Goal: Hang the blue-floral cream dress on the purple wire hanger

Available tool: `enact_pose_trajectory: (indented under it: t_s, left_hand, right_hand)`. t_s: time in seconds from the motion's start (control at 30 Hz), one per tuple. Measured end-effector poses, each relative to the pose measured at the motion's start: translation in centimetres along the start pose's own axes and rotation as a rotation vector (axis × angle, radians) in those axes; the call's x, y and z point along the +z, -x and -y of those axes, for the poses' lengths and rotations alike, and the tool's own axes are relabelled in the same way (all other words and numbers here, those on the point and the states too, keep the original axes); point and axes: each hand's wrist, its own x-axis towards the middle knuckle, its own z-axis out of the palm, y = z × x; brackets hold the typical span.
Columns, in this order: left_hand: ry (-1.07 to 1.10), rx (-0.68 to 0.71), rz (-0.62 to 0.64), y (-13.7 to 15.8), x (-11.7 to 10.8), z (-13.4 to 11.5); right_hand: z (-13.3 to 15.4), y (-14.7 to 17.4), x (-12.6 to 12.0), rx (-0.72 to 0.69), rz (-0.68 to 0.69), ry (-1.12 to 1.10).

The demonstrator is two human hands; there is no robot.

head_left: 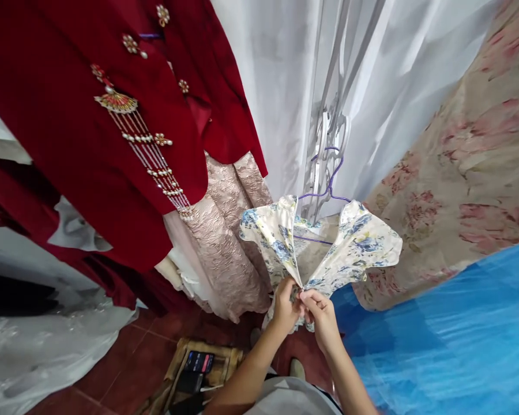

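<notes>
white floral garment point(341, 253) on purple hanger point(330, 192), its v-opening point(313, 256) running ahead from your left hand point(286, 304) and right hand point(320, 314), both pinching its lower point, equally near.

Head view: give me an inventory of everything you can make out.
Floral garment: 1, white with blue flowers, centre
Hanger: 1, purple, at the floral garment's neckline
Hooks: several, white, around the hanger's top
Curtain: white, top centre, count unclear
Red clothing: red, upper left, count unclear
Tassel ornament: 1, gold and white, on red clothing
Flower ornaments: several, gold and white, same place
Patterned cloth: pink, left of centre, count unclear
White cloths: several, left
Floral cloth: 1, beige and pink, right
Blue cloth: 1, lower right
Wooden frame: 1, brown, bottom
Phone: 1, black, on the frame
Floor: red tiles, bottom
Left hand: 1, bare, pinching the floral garment
Right hand: 1, bare, same
</notes>
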Motion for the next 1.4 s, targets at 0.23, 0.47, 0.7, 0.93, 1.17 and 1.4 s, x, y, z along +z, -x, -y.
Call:
enact_pose_trajectory:
  t_s: [0.23, 0.47, 0.7, 0.93, 1.17, 1.4]
  left_hand:
    - [-0.032, 0.042, -0.035, 1.8, 0.5, -0.9]
    - [-0.007, 0.062, 0.025, 2.2, 1.0, -2.0]
    - [-0.011, 0.041, 0.089, 1.4, -0.3, 0.5]
    - [-0.022, 0.34, 0.1, -9.7, -6.1, -7.1]
    - [-0.399, 0.741, 0.35, -18.6, -8.0, -14.0]
    - [-0.15, 0.79, 0.2, -20.4, -8.5, -14.7]
  right_hand:
    - [4.1, -1.3, -0.9, -0.04, 0.021, 0.023]
    - [13.8, -6.2, 1.9, -0.282, 0.014, -0.094]
    - [16.4, -8.2, 4.4, -0.402, 0.028, -0.124]
    - [14.3, -6.4, 4.1, -0.427, -0.016, 0.046]
    - [14.7, -6.8, 3.7, -0.528, -0.064, 0.208]
    - [13.0, -8.5, 4.8, -0.521, -0.129, 0.27]
